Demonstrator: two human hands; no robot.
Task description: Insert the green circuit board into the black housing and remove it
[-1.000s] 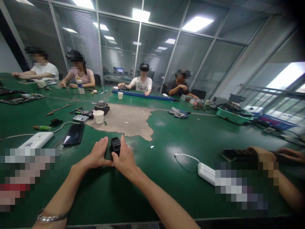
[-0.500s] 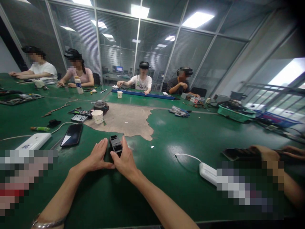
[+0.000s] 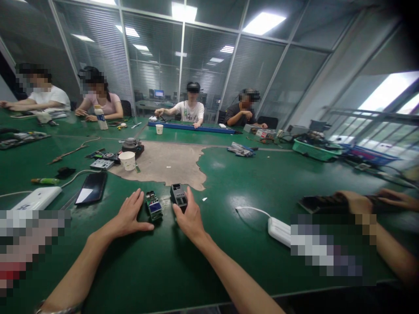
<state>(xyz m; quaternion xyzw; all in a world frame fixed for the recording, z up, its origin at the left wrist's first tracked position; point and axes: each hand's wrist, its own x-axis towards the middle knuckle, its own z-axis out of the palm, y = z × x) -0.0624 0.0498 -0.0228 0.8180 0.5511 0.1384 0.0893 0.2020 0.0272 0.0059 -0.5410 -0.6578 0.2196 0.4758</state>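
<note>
My right hand grips a dark grey plastic housing with rectangular cutouts, thumb on its near side and fingers along its right. Just left of it, a small green circuit board with a blue-tinted screen and several components lies on the green table. My left hand rests flat beside the board's left edge, thumb stretched out below it and fingers extended. Between the board and the housing there is a narrow gap.
A black phone and a white power strip lie at left. A paper cup stands near disassembled parts. Another white power strip lies at right, near a co-worker's hand. A green basket stands farther back.
My right hand has moved right with the housing, away from my left hand. The circuit board, hidden before, now shows between my hands. The whole view has shifted slightly.
</note>
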